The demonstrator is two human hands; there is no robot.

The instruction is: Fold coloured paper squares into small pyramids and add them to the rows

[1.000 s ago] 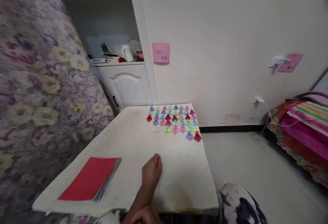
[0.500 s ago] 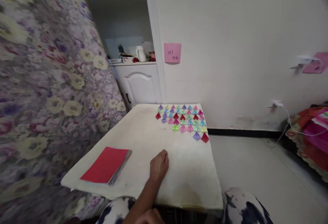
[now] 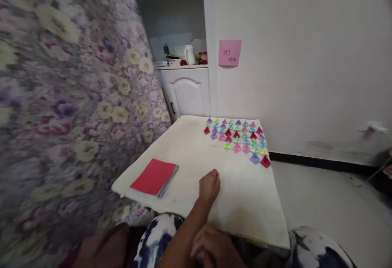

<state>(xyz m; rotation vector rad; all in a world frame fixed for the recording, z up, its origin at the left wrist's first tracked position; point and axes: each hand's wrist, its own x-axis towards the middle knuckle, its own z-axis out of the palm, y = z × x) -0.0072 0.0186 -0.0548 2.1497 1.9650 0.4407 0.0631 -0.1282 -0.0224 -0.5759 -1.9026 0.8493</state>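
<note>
My left hand (image 3: 210, 186) rests on the white table (image 3: 245, 202) near its front edge, with the fingers curled into a loose fist and nothing visible in them. My right hand (image 3: 214, 246) lies lower, at the table's near edge above my lap; its fingers are blurred. A stack of coloured paper sheets with a red sheet on top (image 3: 154, 176) lies on the table to the left of my left hand. Several small folded paper pieces in many colours (image 3: 237, 139) stand in rows at the table's far right corner.
A floral fabric surface (image 3: 67, 96) rises close along the left. A white wall carries a pink note (image 3: 230, 52). Beyond the doorway, a white cabinet (image 3: 186, 90) holds a jug and small items. My patterned trousers (image 3: 318, 251) show below the table.
The view has swung left, so the table and paper shift right in frame. My left hand stays in its place on the table. My right hand has come further into view at the bottom.
</note>
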